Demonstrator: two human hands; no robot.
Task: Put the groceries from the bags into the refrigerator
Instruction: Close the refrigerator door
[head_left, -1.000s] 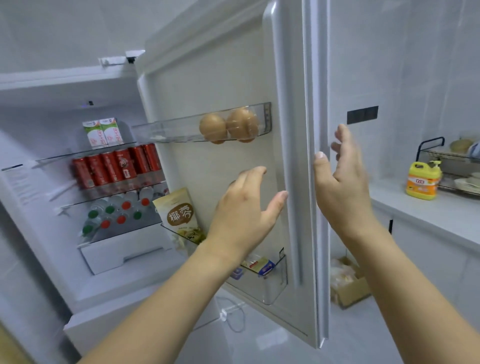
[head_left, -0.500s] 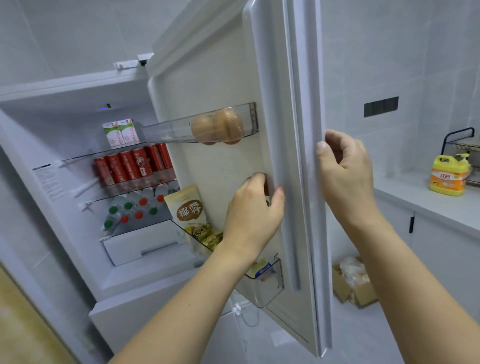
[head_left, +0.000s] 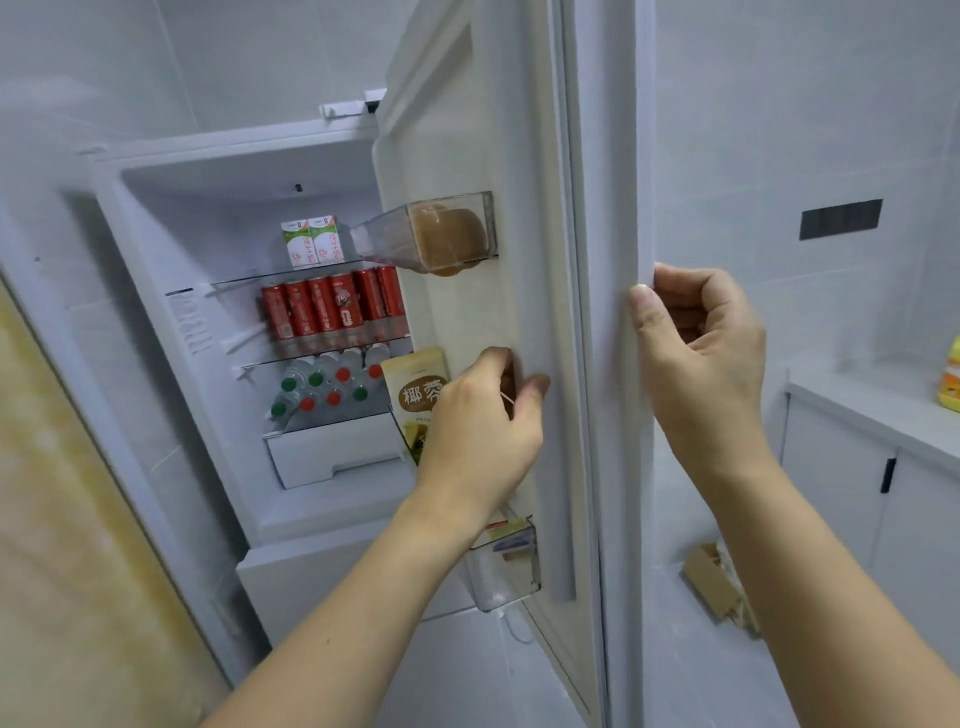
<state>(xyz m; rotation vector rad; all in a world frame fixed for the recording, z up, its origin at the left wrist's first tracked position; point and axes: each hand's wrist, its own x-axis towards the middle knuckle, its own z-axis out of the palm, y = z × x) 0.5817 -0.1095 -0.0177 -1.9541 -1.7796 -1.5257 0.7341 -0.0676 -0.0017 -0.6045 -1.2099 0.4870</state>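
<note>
While refrigerator (head_left: 291, 364) stands stocked at 9 o'clock, door (head_left: 524, 312) sits centre, part open. Right hand (head_left: 701, 358) curls round door edge; left hand (head_left: 483, 426) grips something hidden at door shelf. No bags visible; closing door likely next, needs fingers clear.

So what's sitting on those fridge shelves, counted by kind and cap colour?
Small white-and-green cartons: 2
Red cans: 6 showing in the row
Bottles with green caps: 4
Bottles with red caps: 4
Total: 16
</note>
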